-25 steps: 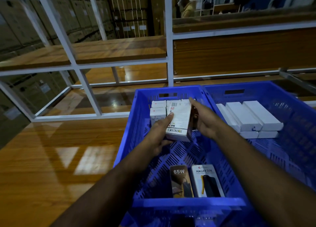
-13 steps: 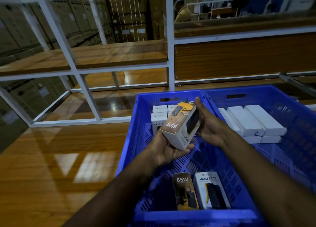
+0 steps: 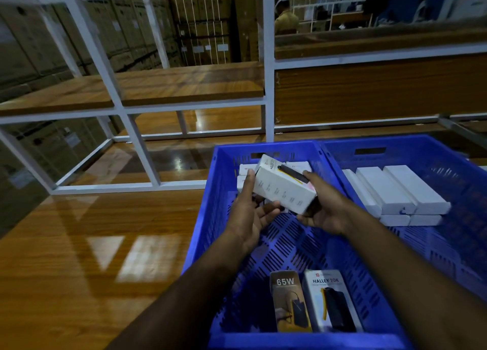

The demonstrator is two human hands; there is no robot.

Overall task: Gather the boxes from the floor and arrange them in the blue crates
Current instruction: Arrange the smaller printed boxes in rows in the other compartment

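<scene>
box's been flipped since a moment ago — the white box (image 3: 286,187) is now held tilted between left hand (image 3: 253,212) and right hand (image 3: 325,208), fingers wrapped round it, above the blue crate (image 3: 210,217), probably joining the far-end row (image 3: 245,170).

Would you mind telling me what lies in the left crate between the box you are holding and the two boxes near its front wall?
In the head view, only bare slotted crate floor separates the held box from the two front boxes.
</scene>
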